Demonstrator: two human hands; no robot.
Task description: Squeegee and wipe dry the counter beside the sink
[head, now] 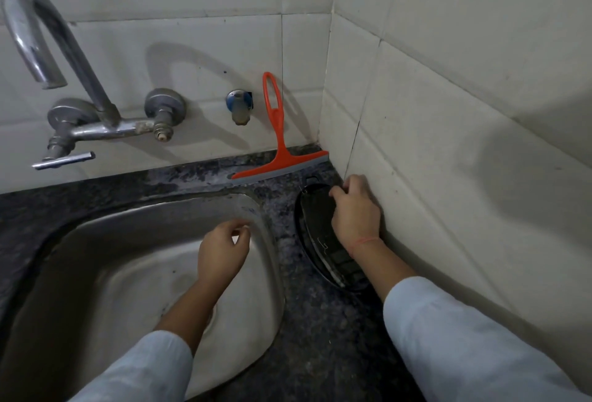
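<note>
the counter is a narrow dark speckled strip between the sink rim and the tiled side wall, widening a little toward the near edge and closing to a tight corner at the back. the squeegee stands in that corner, its grey blade flat on the counter and reaching right up to the side wall, its orange loop handle leaning against the back wall beside a small blue-capped tap. a dark oval cloth lies along the strip, taking most of its width, with a thin band of bare stone left toward the sink rim. the right hand rests on the cloth's far end, fingers curled and pinching its edge, knuckles close against the side wall. the left hand hangs over the sink bowl, loosely curled, holding nothing. the faucet arches over the sink's left side, well apart from the strip.
</note>
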